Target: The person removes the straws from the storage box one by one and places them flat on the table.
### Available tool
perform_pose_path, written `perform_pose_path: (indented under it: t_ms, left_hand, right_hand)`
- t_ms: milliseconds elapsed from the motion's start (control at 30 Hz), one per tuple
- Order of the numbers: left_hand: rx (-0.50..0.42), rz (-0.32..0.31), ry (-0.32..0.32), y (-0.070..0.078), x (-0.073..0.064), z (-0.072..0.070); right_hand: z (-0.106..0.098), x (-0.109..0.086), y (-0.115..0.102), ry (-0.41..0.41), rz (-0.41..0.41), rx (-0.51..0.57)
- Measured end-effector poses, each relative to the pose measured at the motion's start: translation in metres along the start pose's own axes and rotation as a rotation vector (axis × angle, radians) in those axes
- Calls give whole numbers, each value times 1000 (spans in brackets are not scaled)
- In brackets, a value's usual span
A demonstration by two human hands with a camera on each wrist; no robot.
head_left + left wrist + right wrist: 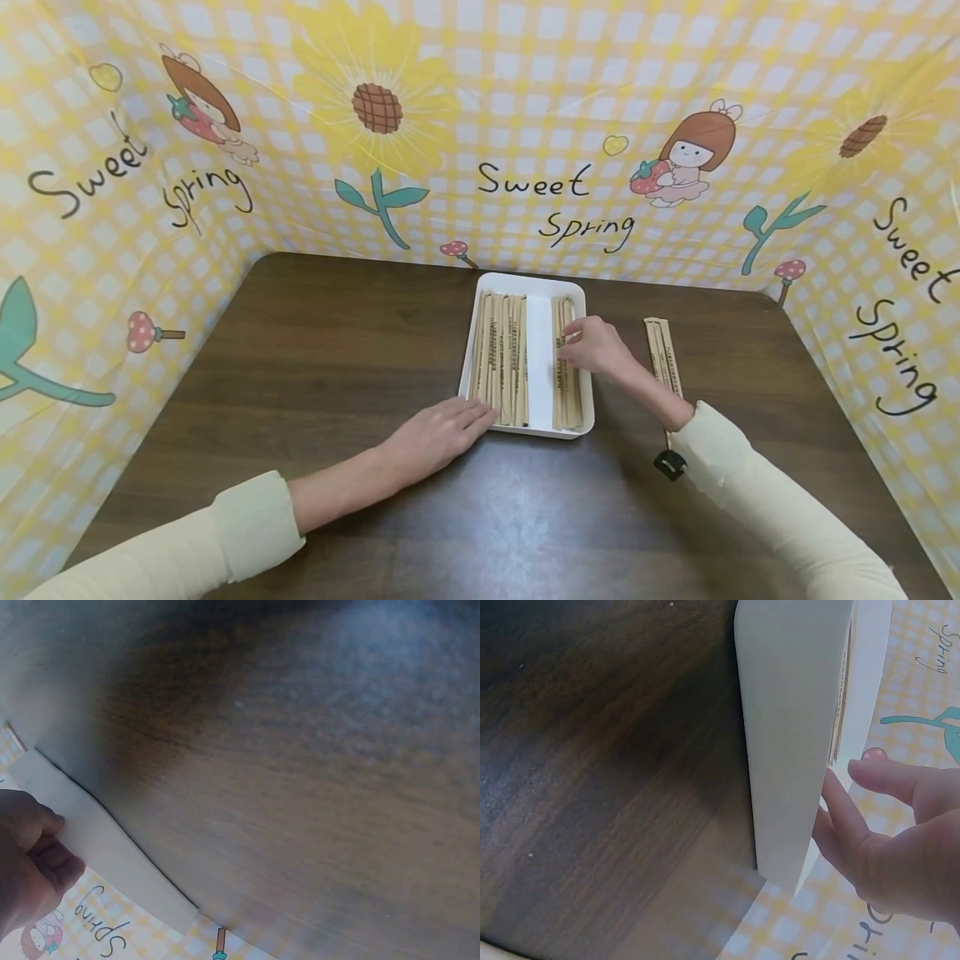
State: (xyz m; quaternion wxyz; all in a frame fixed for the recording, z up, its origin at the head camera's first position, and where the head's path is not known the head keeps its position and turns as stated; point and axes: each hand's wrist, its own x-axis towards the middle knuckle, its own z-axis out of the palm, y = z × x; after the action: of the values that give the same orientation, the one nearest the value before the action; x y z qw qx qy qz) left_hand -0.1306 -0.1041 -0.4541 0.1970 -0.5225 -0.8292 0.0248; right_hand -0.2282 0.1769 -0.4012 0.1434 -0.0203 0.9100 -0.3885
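It looks like a small work booth: a brown table [315,350] with a yellow cartoon cloth [525,125] hung all around it.

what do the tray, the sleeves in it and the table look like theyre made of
The tray looks like white plastic: smooth, matte, with rounded moulded corners. The sleeves look like brown kraft paper, flat with dark printed text. The table shows dark wood grain with a slight sheen, possibly laminate rather than solid wood.

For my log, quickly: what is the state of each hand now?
Left hand: open, fingers straight, touching the white tray.
Right hand: fingers on the wrapped chopsticks; grip cannot be told.
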Motion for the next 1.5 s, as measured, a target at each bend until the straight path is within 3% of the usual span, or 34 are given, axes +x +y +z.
perform_pose_path:
  t_ms: [533, 933, 1500]
  left_hand:
    - [6, -3, 14, 2, 0, 0]
    - [-4, -3, 13, 1, 0, -1]
    - [4, -9, -5, 0, 0, -2]
  right_hand:
    - [10, 8, 1, -20, 4, -36]
    - [19, 21, 3, -22, -93, -237]
    - [25, 27, 1, -15, -59, -288]
